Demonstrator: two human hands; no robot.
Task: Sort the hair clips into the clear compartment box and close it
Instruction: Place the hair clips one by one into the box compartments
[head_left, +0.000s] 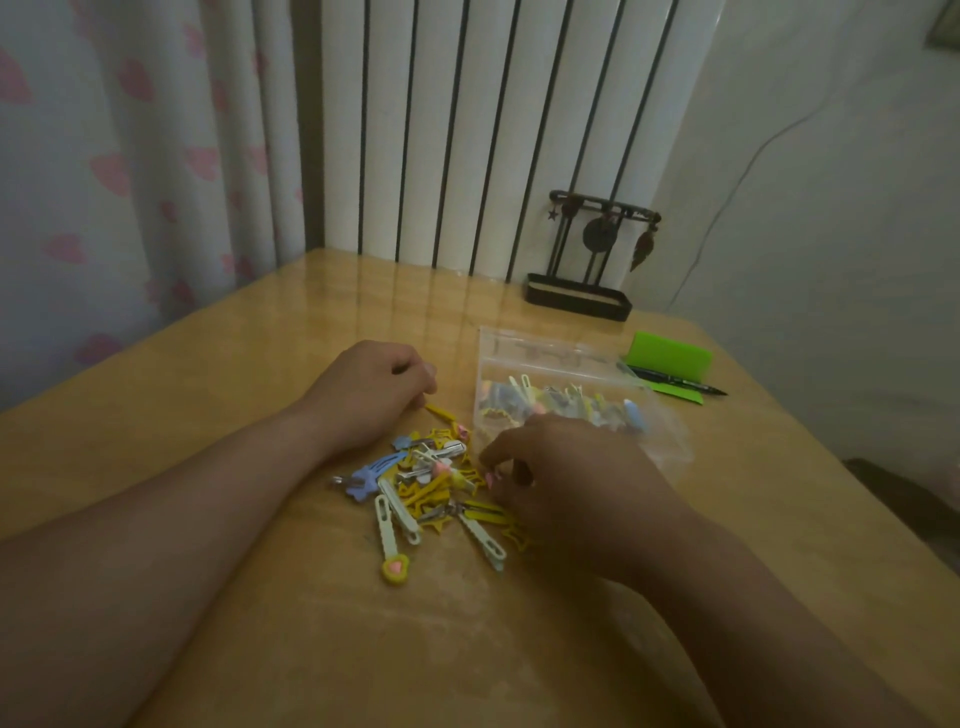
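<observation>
A heap of hair clips (436, 483), yellow, pale green, blue and silver, lies on the wooden table (218, 364) between my hands. My left hand (363, 389) is curled at the heap's far left and pinches one end of a yellow clip (442, 414). My right hand (566, 478) rests at the heap's right edge, fingers bent, pinching a small pink-tipped clip (491, 475). Just behind my right hand stands the clear compartment box (545, 364) with its lid open; several clips lie inside it. My right hand hides the box's near edge.
A green case (667, 358) and a black pen (675, 382) lie right of the box. A dark metal stand (582, 299) with hanging ornaments sits at the table's back edge by the radiator. A curtain hangs on the left.
</observation>
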